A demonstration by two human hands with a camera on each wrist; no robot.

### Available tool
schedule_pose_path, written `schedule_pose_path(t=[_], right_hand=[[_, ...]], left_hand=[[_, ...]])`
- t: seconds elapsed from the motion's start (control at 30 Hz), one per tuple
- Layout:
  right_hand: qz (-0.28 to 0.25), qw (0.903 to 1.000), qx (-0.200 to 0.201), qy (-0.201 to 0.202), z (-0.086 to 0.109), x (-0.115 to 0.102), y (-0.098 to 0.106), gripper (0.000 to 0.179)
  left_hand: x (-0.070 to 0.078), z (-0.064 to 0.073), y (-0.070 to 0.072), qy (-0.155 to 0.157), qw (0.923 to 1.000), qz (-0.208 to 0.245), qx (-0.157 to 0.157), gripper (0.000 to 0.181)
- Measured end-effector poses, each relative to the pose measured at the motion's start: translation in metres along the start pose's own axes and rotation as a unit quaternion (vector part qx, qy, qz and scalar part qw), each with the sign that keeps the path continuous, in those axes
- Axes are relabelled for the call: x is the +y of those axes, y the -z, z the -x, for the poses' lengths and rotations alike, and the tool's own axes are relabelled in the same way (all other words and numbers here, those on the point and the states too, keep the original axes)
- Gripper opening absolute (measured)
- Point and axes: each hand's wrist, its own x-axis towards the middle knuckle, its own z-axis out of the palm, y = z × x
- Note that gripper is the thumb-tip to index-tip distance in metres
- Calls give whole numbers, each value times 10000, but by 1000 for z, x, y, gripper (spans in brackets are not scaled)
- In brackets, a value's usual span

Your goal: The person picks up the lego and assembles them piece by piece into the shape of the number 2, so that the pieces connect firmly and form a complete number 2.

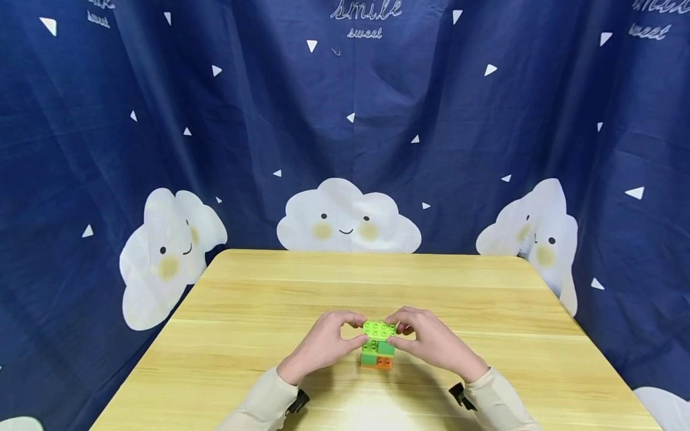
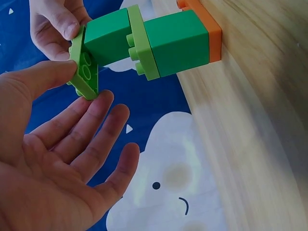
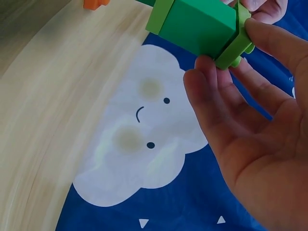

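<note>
A lime-green building brick (image 1: pixel 380 330) tops a small stack. My left hand (image 1: pixel 326 338) pinches its left end between thumb and fingers. At the right end, my right hand (image 1: pixel 431 341) grips it the same way. Beneath it sits a dark green block (image 2: pixel 108 36), on a flat lime piece (image 2: pixel 144 48). A second dark green block (image 2: pixel 178 43) stands lower, on an orange base brick (image 2: pixel 214 41) touching the table. In the left wrist view, the top brick overhangs the upper block and shows its hollow underside. Whether it is fully seated I cannot tell.
The stack stands on a light wood table (image 1: pixel 259 293) near its front. Behind and beside the table hangs a dark blue curtain (image 1: pixel 345 143) printed with clouds. Black straps (image 1: pixel 462 397) circle both wrists.
</note>
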Motion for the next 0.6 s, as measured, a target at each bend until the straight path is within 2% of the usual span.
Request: schedule_pose_path(t=[0.33, 0.6], right_hand=[[-538, 9980, -246, -214, 0, 4, -1, 26], [-915, 9947, -179, -436, -1, 12, -3, 28]], left_hand=[[0, 0, -2, 61, 9999, 65, -83, 30], [-2, -1, -7, 57, 9985, 546, -74, 37]])
